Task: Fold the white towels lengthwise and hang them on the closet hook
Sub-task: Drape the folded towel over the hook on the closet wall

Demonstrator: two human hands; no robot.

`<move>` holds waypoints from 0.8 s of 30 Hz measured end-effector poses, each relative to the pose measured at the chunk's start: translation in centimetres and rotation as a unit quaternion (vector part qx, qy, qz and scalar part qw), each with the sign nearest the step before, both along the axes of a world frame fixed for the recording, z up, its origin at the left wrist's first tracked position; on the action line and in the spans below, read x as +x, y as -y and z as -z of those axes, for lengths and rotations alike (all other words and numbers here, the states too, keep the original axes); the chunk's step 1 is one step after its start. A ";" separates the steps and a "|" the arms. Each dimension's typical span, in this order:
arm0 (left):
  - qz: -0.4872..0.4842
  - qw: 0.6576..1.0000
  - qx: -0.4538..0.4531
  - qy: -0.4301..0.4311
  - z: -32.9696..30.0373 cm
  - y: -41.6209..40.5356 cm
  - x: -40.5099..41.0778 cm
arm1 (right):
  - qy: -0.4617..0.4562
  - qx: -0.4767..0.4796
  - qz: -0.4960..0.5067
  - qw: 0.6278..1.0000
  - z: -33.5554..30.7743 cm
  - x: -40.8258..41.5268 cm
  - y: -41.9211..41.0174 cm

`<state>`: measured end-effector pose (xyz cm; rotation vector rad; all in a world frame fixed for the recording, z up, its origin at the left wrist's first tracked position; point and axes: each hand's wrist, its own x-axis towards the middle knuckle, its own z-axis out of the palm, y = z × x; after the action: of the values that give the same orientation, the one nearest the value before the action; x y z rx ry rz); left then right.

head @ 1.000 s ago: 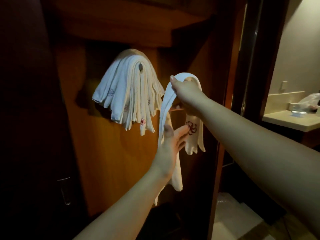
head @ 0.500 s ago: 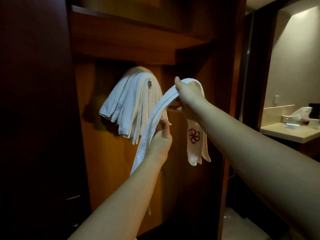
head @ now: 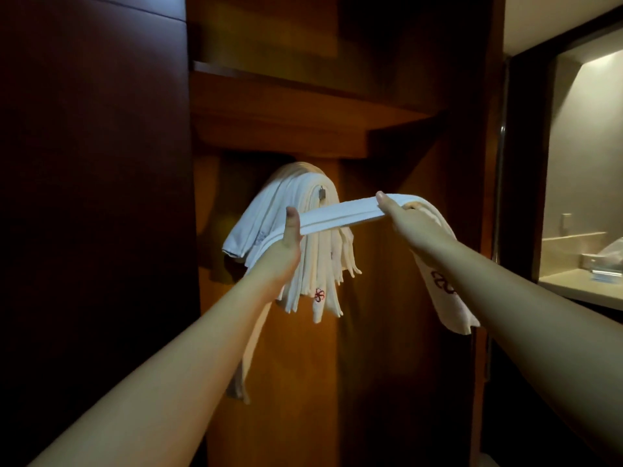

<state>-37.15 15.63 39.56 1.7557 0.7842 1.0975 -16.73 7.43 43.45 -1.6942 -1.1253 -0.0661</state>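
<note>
A folded white towel (head: 340,214) is stretched level between my two hands, in front of the closet's back panel. My left hand (head: 290,241) grips its left part, thumb up over the top edge; the tail hangs down behind my forearm. My right hand (head: 401,217) grips the right part, and that end droops behind my arm, showing a red flower mark (head: 440,281). Behind the stretched towel, several folded white towels (head: 303,251) hang in a bundle over a small metal hook (head: 322,193).
A wooden shelf (head: 286,106) juts out just above the hook. A dark closet door (head: 94,197) stands at the left. To the right, a doorway opens onto a lit counter (head: 580,284) with a tissue box.
My left hand slid up and left along the towel, pulling it from a hanging slant to a level, taut span. The view has tilted up and moved closer to the hook.
</note>
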 end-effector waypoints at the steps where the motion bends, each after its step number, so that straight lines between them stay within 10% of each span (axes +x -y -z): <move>1: 0.022 0.999 0.032 -0.023 -0.7 -0.8 -0.4 | -0.039 0.018 -0.056 0.998 -0.3 0.5 -0.5; 7: 0.118 0.979 0.166 -0.017 -4.4 -5.2 -1.5 | -0.124 0.056 -0.257 0.957 -2.0 3.4 -4.3; 24: -0.069 0.966 0.219 -0.120 -14.0 -22.5 7.0 | -0.001 0.080 -0.258 0.963 -10.4 12.5 -24.5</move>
<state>-30.14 38.15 53.60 2.2666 0.8684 1.2334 -4.22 31.94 53.81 -1.2165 -1.4857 0.1682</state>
